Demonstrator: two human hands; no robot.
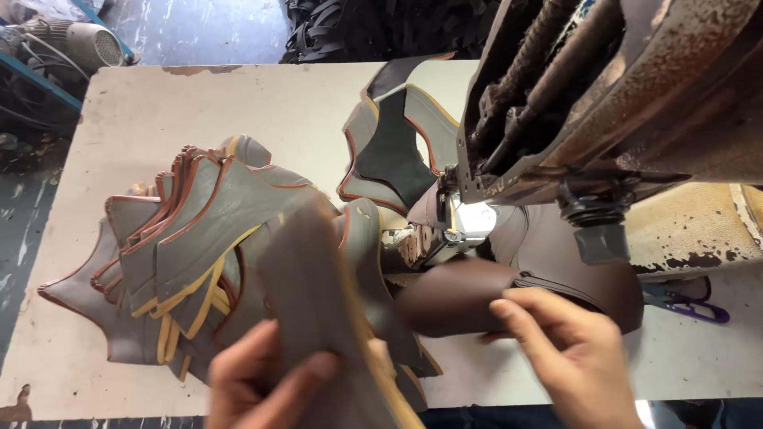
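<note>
I had L hand (266,381) clamped on a grey leather piece (318,310); R hand (568,353), grip loose, pressed brown leather (457,294) at the sewing machine (604,95). Feeding step; next needs alignment.

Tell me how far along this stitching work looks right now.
Looks done: a few grey pieces lie on the table beyond the sewing machine. In hand: the right hand presses a brown piece lying at the machine's needle, while the left hand grips a grey piece. Left: a fanned stack of grey pieces waits at the left.
</note>
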